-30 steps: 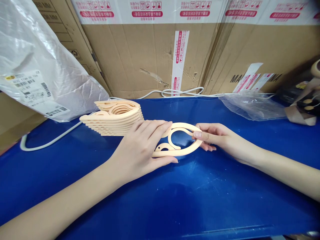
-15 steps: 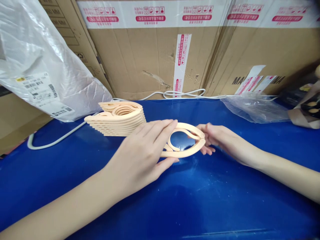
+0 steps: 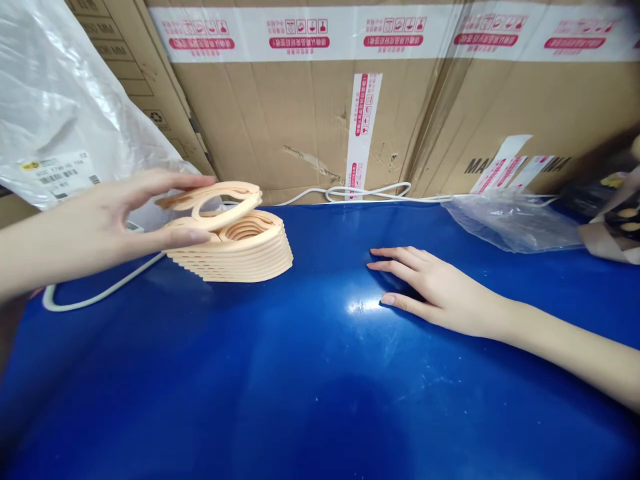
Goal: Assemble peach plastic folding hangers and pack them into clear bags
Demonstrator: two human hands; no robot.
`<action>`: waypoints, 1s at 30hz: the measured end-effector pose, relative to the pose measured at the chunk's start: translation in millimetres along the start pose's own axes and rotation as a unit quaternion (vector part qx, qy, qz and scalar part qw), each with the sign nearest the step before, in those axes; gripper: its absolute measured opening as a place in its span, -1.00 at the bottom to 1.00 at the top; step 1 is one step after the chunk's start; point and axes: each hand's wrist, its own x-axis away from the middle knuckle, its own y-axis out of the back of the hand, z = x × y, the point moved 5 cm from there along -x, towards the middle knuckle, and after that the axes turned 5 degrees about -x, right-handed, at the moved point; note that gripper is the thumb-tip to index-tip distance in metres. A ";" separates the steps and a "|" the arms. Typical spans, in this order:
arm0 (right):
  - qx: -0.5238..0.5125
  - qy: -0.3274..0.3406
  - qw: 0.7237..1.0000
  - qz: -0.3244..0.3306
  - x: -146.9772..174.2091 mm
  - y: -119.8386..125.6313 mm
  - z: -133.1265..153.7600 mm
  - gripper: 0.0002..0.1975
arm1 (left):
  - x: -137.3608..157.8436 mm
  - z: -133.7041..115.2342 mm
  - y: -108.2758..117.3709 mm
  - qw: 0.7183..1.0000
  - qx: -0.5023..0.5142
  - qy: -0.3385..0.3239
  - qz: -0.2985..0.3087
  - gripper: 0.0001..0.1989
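Note:
My left hand grips a peach plastic folding hanger at its left end, thumb in front and fingers behind. The hanger is tilted and hangs just over a neat stack of matching folded hangers; whether its lower end touches the stack I cannot tell. Part of the hanger's left end is hidden by my fingers. Over to the right, my right hand is on or just above the blue tabletop, fingers apart and holding nothing.
Large cardboard boxes stand along the back edge. A white plastic parcel bag leans at the left. One white cable runs along the back, and a clear plastic bag lies at the back right beside dark items.
My left hand has carried the hanger from the middle leftward to above the stack. My right hand has come away from the hanger and now lies palm down, fingers spread.

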 end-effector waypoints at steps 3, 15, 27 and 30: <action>0.001 0.000 1.000 -0.002 -0.6 0.1 0.4 -0.51 | 0.7 7.2 -6.7 1.000 0.010 0.002 0.010 -0.27; 0.005 0.003 1.000 -0.006 -1.3 -0.6 -0.3 -0.52 | -7.0 12.1 -22.2 0.998 0.025 -0.056 0.016 -0.20; 0.003 0.007 1.000 -0.011 -0.6 0.4 0.5 -0.53 | -7.0 4.9 -23.6 0.997 0.051 -0.052 0.026 -0.18; 0.000 0.008 1.000 -0.011 -0.9 0.9 1.1 -0.54 | -7.7 5.0 -24.3 0.996 0.038 -0.064 0.048 -0.22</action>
